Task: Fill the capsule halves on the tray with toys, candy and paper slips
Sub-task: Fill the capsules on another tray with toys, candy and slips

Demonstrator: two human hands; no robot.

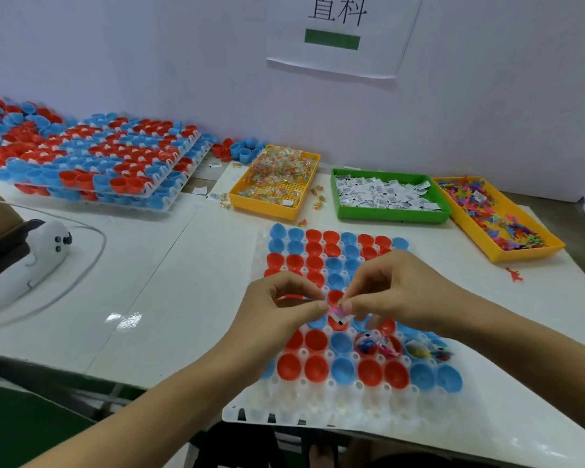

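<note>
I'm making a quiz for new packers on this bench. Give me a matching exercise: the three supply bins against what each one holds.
Bins:
1. left yellow bin
2. green bin
3. right yellow bin

Contents:
A. white paper slips
B. small colourful plastic toys
C. wrapped candy

Pairs: 1-C, 2-A, 3-B

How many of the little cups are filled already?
Only a few. Two or three cups near the right front of the tray hold bits. Both hands, left and right, pinch a small bundle with a paper slip over the middle. The other red and blue cups look empty, so nearly all the filling remains.
</note>
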